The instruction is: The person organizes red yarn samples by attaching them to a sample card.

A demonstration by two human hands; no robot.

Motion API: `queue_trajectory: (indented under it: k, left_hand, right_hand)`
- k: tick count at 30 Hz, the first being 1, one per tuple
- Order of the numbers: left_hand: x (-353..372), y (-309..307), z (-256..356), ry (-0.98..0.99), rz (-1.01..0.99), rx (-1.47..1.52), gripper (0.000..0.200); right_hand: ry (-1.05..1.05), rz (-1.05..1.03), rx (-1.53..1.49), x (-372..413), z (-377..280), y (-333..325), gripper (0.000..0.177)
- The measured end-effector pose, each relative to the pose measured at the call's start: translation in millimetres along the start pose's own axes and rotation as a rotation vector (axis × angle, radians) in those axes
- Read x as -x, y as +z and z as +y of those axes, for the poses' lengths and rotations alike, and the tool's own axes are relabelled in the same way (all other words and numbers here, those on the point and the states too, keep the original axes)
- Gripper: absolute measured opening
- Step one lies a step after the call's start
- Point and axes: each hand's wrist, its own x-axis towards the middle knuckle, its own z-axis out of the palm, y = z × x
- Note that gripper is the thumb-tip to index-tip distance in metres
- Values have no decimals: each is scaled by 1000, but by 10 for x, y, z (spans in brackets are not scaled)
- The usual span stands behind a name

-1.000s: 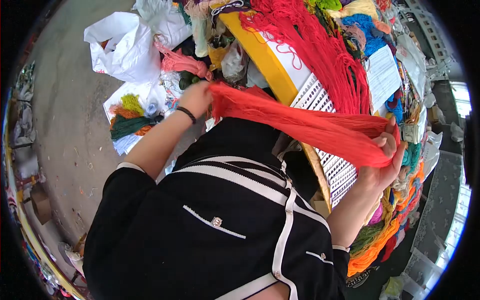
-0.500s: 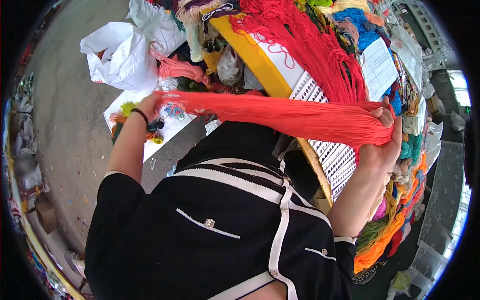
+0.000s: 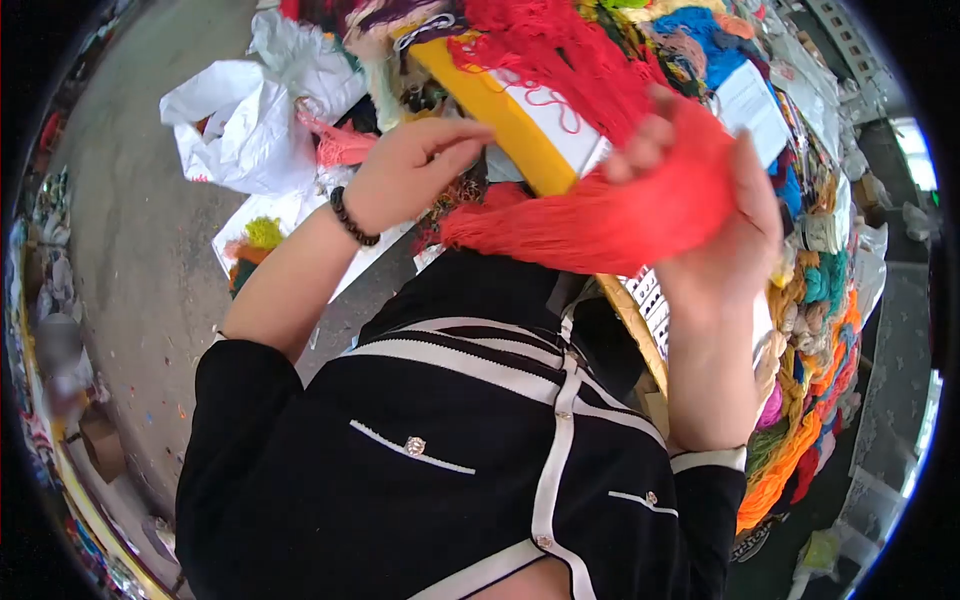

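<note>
A hank of red thread (image 3: 610, 225) is draped over my right hand (image 3: 715, 225), whose fingers and thumb curl around its right end. Its left end hangs loose and sags above my black skirt. My left hand (image 3: 410, 170), with a dark bead bracelet on the wrist, is up and to the left of that loose end, apart from it. Its fingers reach out to the right with a gap to the thumb, and no thread shows in them. Beyond my right hand, more red thread (image 3: 560, 60) lies across the yellow-edged table (image 3: 500, 115).
Piles of coloured yarn (image 3: 800, 400) cover the table's right side, with a paper sheet (image 3: 750, 115) on top. White bags (image 3: 235, 125) stand on the floor at the left, near a white board (image 3: 350, 285) holding yarn scraps.
My left hand has let go of the hank's left end and moved right and up. The stretched hank has slackened and shortened, and my right hand has shifted slightly left, blurred by motion.
</note>
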Motion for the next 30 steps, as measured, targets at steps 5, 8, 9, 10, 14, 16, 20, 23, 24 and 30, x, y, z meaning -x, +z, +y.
queue_trajectory:
  k: [5,8,9,10,14,16,20,23,24,30]
  left_hand:
    - [-145,261,524,160,-295,715,43]
    - [-139,209,718,-178,-591,570,53]
    - [-91,212,731,-212,-602,711,47]
    - [-40,200,739,-250,-611,853,42]
    - [23,-6,891,-138,-367,1006,47]
    - [4,-47,708,-140,-300,927,45]
    - [22,52,748,-137,-198,760,35]
    - [14,126,784,-6,-171,568,31]
    - [19,167,765,13,-147,523,29]
    - [5,272,632,56,-117,442,29]
  right_hand:
    - [-24,55,39,-191,243,246,46]
    - [-8,102,78,-266,190,199,43]
    - [51,83,168,-305,164,98,42]
    - [113,68,255,-332,132,13,42]
    - [740,-218,681,-413,-14,-755,43]
    - [490,-122,791,-192,154,-532,44]
    - [-143,-117,891,-12,533,-245,36]
    - [-38,-56,734,-12,627,-260,33]
    - [31,-35,671,-5,638,-266,30]
    - [-40,125,558,69,721,-343,15]
